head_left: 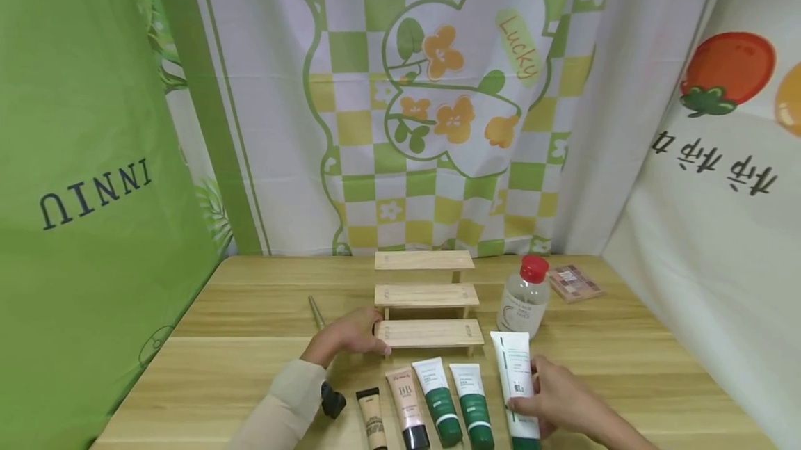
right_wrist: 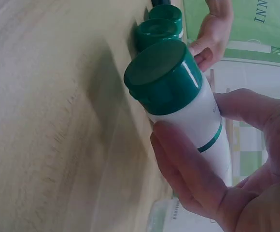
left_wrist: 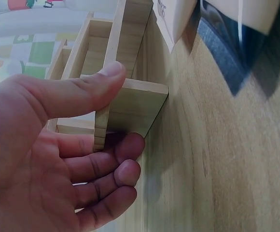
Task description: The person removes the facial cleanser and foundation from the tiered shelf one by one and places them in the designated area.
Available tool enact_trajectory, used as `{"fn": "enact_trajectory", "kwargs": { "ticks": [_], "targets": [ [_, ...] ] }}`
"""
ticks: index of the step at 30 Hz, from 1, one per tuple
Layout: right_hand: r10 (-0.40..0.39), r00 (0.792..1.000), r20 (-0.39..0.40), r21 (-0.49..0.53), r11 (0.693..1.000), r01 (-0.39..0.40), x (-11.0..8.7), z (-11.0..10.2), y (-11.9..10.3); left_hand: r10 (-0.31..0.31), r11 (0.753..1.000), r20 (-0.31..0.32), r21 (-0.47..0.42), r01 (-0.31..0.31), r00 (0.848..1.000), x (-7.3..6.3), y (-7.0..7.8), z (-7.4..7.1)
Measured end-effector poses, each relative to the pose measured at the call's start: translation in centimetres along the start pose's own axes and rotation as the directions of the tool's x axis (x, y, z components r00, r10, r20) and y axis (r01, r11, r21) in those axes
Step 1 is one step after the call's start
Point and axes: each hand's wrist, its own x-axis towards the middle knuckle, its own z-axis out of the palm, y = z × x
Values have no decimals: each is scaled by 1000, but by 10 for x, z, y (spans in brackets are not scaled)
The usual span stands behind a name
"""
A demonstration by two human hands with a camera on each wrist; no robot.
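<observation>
My left hand [head_left: 355,330] grips the left end of the lowest tier of a three-step wooden display stand [head_left: 429,333]. In the left wrist view the thumb lies on the board and the fingers curl under its end. A white tube with a green cap [head_left: 514,382] is held between the thumb and fingers of my right hand [head_left: 557,394]; its cap points toward me. Left of it lie two white-and-green tubes [head_left: 438,401], a pink BB cream tube [head_left: 407,405] with a black cap, and a smaller beige tube [head_left: 372,416].
Behind the right hand stands a clear bottle with a red cap [head_left: 524,293]. An eyeshadow palette [head_left: 574,283] lies at the back right. A slim stick [head_left: 317,312] lies left of the stand, and a black object [head_left: 332,400] shows beside the left sleeve. Curtains border the table.
</observation>
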Motion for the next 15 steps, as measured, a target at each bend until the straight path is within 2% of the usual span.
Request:
{"fn": "enact_trajectory", "kwargs": {
  "ticks": [6, 15],
  "targets": [
    [45, 999, -14, -54, 997, -46, 5, 5, 1, -1, 1000, -6, -2, 1, 1000, 0, 0, -1],
    [169, 985, -36, -109, 979, -172, 15, 10, 2, 4, 1000, -2, 16, -4, 1000, 0, -1, 0]
  ]
}}
